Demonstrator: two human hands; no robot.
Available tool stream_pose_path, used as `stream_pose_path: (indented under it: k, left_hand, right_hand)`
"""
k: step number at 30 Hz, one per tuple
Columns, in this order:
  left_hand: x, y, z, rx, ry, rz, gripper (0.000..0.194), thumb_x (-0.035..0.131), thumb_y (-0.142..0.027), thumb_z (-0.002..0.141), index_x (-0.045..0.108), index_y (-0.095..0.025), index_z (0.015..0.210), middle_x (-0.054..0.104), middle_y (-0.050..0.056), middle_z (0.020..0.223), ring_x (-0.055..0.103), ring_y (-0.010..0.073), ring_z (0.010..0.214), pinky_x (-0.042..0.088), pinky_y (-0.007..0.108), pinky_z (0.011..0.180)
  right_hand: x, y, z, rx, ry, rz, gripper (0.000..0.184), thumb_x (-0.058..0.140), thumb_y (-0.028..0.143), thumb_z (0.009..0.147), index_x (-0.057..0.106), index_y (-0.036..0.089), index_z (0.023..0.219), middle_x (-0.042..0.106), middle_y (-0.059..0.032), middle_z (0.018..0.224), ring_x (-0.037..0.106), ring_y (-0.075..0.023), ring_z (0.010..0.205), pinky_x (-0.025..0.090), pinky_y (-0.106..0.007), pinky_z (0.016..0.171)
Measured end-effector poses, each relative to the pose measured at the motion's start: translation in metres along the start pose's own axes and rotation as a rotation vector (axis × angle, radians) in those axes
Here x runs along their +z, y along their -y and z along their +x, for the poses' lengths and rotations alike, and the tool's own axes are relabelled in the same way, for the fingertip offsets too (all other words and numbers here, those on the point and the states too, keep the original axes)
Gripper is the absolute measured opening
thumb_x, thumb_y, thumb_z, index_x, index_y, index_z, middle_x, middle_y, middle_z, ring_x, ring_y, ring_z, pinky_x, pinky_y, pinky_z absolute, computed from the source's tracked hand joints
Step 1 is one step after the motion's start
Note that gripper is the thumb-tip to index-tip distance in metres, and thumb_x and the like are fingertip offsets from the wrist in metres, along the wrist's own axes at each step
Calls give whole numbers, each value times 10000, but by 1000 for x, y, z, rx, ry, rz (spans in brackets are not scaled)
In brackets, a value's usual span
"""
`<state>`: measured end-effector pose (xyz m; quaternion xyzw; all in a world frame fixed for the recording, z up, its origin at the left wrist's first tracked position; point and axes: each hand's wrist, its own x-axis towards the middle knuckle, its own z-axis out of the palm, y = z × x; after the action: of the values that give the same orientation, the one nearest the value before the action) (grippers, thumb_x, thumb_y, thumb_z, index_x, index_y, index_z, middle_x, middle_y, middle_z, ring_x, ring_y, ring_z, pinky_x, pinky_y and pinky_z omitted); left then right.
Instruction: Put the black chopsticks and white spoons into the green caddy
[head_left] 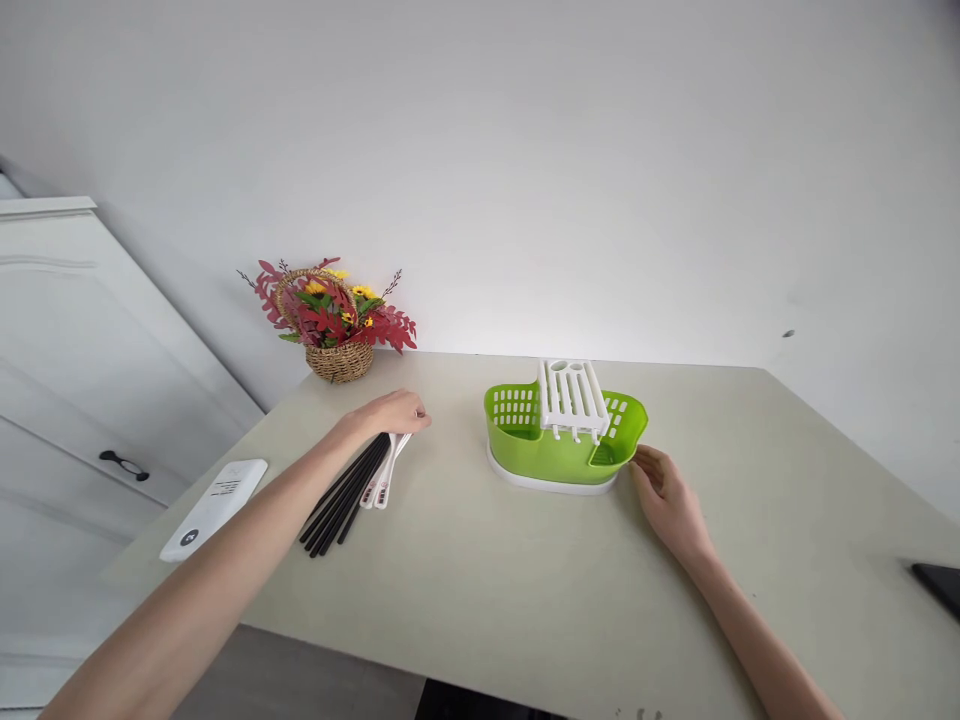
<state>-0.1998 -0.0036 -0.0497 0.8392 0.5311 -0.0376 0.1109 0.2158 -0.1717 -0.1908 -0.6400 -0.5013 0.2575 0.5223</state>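
Observation:
My left hand point(400, 410) is closed, fingers curled down over the upper ends of slim white-handled utensils point(384, 478). Their heads are hidden under it, so I cannot see what kind they are. Beside them, partly under my wrist, a bundle of black chopsticks point(341, 500) lies fanned out on the table. A green utensil caddy point(551, 458) with white base stands upright at centre right, a slotted white rack point(574, 397) with small hooks set across its middle. My right hand point(670, 500) has its bent fingers against the caddy's right end.
A wicker basket point(339, 362) of red and yellow artificial flowers stands at the back left. A flat white box point(214, 510) lies on the table's left side. A black object point(939, 585) is at the right edge. White cabinets point(90, 400) adjoin the table point(480, 580) on the left.

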Motion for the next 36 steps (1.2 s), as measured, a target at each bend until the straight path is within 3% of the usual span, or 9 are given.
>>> stream_pose_path:
  k: [4, 8, 13, 20, 28, 36]
  left_hand:
    - [13, 1, -5, 3, 30, 105, 406, 562, -404, 841, 615, -241, 474, 566, 34, 486, 529, 184, 481, 365, 319, 574]
    - [24, 0, -7, -13, 19, 171, 603, 411, -537, 972, 670, -207, 538, 665, 117, 594, 657, 255, 601, 448, 351, 663]
    - [36, -1, -6, 15, -16, 230, 648, 363, -540, 1014, 690, -187, 580, 705, 153, 668, 712, 296, 722, 485, 383, 777]
    - [47, 2, -7, 79, -80, 266, 619, 349, -496, 1042, 731, -194, 659, 732, 148, 733, 724, 282, 783, 470, 369, 829]
    - [52, 3, -14, 122, -205, 269, 539, 317, -422, 1066, 739, -191, 823, 749, 115, 956, 706, 221, 824, 453, 307, 767]
    - [44, -1, -16, 87, -244, 325, 527, 272, -469, 1084, 690, -203, 905, 732, 98, 981, 699, 233, 833, 406, 300, 682]
  right_hand:
    - [0, 1, 0, -12, 0, 5, 404, 554, 496, 937, 598, 245, 1249, 700, -113, 1318, 656, -279, 1227, 503, -484, 1067]
    - [-1, 0, -1, -18, -1, -2, 413, 551, 507, 938, 601, 243, 1251, 699, -117, 1327, 656, -281, 1232, 499, -490, 1072]
    - [0, -2, 0, -37, -3, 5, 400, 545, 496, 951, 601, 237, 1251, 697, -122, 1329, 657, -273, 1232, 497, -486, 1076]
    - [0, -4, 1, -44, -6, -5, 395, 549, 500, 952, 603, 247, 1251, 707, -115, 1314, 663, -276, 1222, 501, -494, 1070]
    - [-1, -5, 2, -41, -4, -7, 407, 557, 495, 946, 599, 245, 1265, 705, -122, 1320, 662, -281, 1226, 506, -501, 1066]
    - [-1, -2, 1, -39, -7, -18, 400, 551, 477, 944, 594, 246, 1266, 710, -118, 1309, 666, -279, 1215, 510, -495, 1051]
